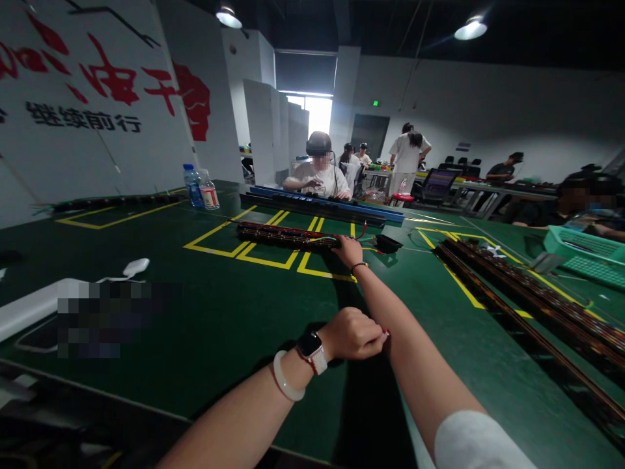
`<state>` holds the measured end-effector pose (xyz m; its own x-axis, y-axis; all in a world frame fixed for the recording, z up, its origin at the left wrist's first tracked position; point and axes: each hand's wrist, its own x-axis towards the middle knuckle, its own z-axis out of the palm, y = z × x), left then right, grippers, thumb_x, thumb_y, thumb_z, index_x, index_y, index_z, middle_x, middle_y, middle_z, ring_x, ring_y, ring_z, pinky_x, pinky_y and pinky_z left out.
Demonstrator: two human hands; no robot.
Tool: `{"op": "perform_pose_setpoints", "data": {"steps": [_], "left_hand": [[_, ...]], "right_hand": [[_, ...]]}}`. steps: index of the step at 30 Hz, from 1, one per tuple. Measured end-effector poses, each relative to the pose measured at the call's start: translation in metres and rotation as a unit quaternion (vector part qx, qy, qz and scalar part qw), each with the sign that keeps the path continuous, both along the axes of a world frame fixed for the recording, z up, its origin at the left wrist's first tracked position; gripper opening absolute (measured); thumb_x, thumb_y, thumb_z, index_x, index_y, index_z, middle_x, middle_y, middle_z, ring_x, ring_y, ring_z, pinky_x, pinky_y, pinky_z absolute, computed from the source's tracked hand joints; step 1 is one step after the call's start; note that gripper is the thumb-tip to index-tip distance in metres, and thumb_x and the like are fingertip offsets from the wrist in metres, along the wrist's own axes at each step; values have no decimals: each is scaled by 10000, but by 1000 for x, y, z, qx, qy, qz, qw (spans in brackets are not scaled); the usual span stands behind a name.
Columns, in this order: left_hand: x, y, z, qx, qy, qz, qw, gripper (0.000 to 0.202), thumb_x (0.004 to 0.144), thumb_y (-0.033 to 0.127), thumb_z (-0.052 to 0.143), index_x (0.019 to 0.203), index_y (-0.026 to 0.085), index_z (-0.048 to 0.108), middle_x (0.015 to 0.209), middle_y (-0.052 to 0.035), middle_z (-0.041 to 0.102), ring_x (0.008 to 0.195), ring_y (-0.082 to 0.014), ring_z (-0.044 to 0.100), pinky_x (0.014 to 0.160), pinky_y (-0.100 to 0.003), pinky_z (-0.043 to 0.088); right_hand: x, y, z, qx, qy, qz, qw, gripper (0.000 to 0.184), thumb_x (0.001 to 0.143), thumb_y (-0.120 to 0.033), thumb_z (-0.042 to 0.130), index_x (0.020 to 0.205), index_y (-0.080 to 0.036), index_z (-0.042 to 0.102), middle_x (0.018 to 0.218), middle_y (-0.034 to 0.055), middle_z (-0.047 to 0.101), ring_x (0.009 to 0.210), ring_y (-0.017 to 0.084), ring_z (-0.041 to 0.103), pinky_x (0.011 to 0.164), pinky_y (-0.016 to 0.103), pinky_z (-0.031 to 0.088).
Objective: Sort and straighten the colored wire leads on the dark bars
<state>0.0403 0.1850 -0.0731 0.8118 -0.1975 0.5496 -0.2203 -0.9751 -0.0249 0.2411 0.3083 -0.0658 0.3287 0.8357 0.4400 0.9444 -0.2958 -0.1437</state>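
Note:
My right hand [350, 251], with a dark beaded bracelet at the wrist, reaches out over the table to the right end of a bundle of long dark strips [288, 236]. Its fingers are closed on that end, and the fingertips are partly hidden. Red and green wires [367, 237] run out past the hand to a black connector-like piece [388, 243]. My left hand [354, 333], wearing a watch and a pale bangle, is closed above the table beside my right forearm. A tiny red and white spot shows at its fingertips; whether it holds anything is unclear.
Yellow tape outlines [266, 262] mark the green table [234, 312]. Blue and black rails [322, 203] lie beyond the bundle. More long strips [527, 286] and a green basket [586, 257] are at right. Two bottles [200, 187] stand at left. A person [319, 172] sits opposite.

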Motion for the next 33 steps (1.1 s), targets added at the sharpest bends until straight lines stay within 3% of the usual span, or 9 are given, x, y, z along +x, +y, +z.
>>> {"op": "perform_pose_setpoints", "data": {"steps": [4, 9, 14, 18, 21, 24, 27, 30, 33], "left_hand": [[-1, 1, 1, -9, -11, -2, 1000, 384, 931, 251, 346, 642, 179, 590, 582, -53, 574, 577, -136, 518, 587, -294, 294], [-1, -1, 1, -35, -24, -21, 999, 370, 927, 242, 369, 620, 177, 566, 573, -44, 559, 575, -130, 499, 588, -289, 278], [2, -1, 2, -52, -60, -24, 997, 365, 917, 236, 405, 584, 168, 538, 552, -28, 536, 550, -117, 467, 583, -272, 281], [4, -1, 3, -47, -103, -25, 993, 355, 908, 227, 435, 568, 162, 516, 518, 5, 509, 500, -95, 430, 559, -258, 278], [4, -1, 4, -38, -118, -22, 992, 346, 907, 216, 448, 571, 161, 509, 520, 16, 511, 498, -88, 438, 556, -253, 286], [3, -2, 5, -34, -114, -21, 993, 335, 909, 211, 451, 584, 161, 518, 537, 17, 524, 516, -88, 460, 570, -246, 304], [3, -2, 6, -29, -105, -24, 994, 327, 909, 214, 454, 594, 160, 524, 544, 19, 523, 520, -87, 465, 571, -246, 309], [3, -3, 6, -30, -96, -25, 995, 330, 910, 216, 453, 592, 157, 519, 538, 21, 507, 514, -85, 460, 566, -244, 308], [2, -2, 5, -37, -94, -19, 995, 338, 910, 214, 452, 582, 154, 509, 530, 22, 492, 509, -82, 457, 566, -240, 309]], "right_hand": [[-1, -12, -7, 16, -6, -16, 1000, 503, 869, -381, 573, 1296, -138, 462, 1203, 144, 543, 1104, 239, 486, 937, 338, 367], [30, -74, -2, -41, -60, -24, 997, 513, 881, -390, 535, 1329, -156, 447, 1263, 152, 496, 1151, 245, 455, 955, 344, 348], [102, -178, 29, -117, -62, -151, 980, 509, 832, -400, 595, 1280, -174, 509, 1232, 156, 525, 1143, 293, 467, 958, 411, 341], [154, -285, 62, -173, -58, -262, 948, 487, 806, -405, 613, 1223, -161, 552, 1216, 169, 539, 1125, 320, 484, 946, 451, 349], [176, -372, 75, -207, -42, -341, 916, 437, 803, -385, 607, 1164, -138, 583, 1167, 181, 568, 1081, 329, 522, 897, 448, 387], [184, -452, 69, -240, -21, -406, 882, 432, 781, -369, 636, 1112, -93, 603, 1104, 211, 596, 1017, 344, 560, 829, 433, 419], [188, -513, 48, -276, 13, -458, 845, 429, 800, -434, 612, 1077, -106, 614, 1074, 195, 612, 978, 311, 583, 782, 385, 431], [191, -548, 24, -286, 5, -474, 833, 446, 829, -515, 552, 1082, -152, 609, 1107, 169, 600, 1015, 295, 562, 796, 373, 415], [192, -558, 9, -261, -31, -484, 835, 478, 841, -550, 517, 1107, -160, 589, 1158, 175, 565, 1057, 303, 529, 834, 393, 387]]}}
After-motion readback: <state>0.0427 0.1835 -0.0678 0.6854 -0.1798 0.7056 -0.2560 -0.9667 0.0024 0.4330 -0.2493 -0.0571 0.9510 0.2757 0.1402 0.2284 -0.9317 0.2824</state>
